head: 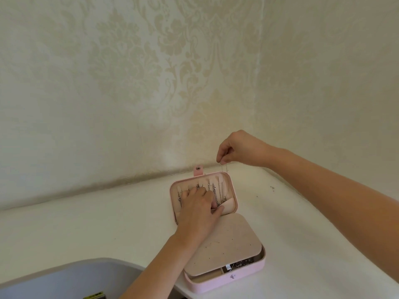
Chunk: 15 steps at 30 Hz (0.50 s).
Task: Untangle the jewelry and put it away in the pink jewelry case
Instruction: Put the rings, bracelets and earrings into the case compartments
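Observation:
The pink jewelry case [248,275] lies open on the white table, its lid [232,186] tilted back toward the wall. Several silver chains hang from hooks inside the lid. A beige earring panel [228,244] covers most of the base, with tangled jewelry [244,263] showing at its near right edge. My left hand [197,210] rests on the lid's inside, fingers spread over the chains and the small pocket. My right hand [239,148] is raised above the lid's far right corner and pinches the top of a thin chain [224,169] that dangles down into the lid.
The white table [108,229] meets patterned cream wallpaper at a corner behind the case. A grey rounded chair back or basin [64,279] sits at the near left edge. Small specks lie on the table at the far right.

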{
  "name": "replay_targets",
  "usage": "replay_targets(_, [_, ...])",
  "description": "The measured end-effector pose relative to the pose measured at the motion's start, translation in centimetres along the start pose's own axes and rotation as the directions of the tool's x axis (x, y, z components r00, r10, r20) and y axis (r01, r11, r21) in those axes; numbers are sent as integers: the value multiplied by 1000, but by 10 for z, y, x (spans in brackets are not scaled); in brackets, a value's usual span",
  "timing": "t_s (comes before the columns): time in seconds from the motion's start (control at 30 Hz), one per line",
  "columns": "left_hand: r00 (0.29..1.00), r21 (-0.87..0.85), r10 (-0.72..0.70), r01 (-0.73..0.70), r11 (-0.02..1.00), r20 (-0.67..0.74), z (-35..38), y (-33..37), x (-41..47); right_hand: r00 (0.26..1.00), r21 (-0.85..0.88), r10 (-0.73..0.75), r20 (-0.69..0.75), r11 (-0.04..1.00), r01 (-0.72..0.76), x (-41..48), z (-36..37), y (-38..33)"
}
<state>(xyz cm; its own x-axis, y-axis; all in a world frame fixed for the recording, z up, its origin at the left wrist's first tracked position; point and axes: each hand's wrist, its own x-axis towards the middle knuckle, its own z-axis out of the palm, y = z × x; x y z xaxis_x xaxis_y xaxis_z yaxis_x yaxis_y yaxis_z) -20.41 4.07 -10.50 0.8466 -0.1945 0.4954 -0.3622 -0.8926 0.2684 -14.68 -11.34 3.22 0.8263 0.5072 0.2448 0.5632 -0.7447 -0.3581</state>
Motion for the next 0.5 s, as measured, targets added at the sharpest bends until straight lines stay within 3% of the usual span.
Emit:
replay_targets(0.3, [998,-10,18,-19,1000,-59,5,-3,1,997,27,-71,-30,997,72,-13,40,9])
replay_targets(0.5, [997,26,32,-30,999,-70,8,-4,2,995,-115,-45,-86,993,34,-15,49,12])
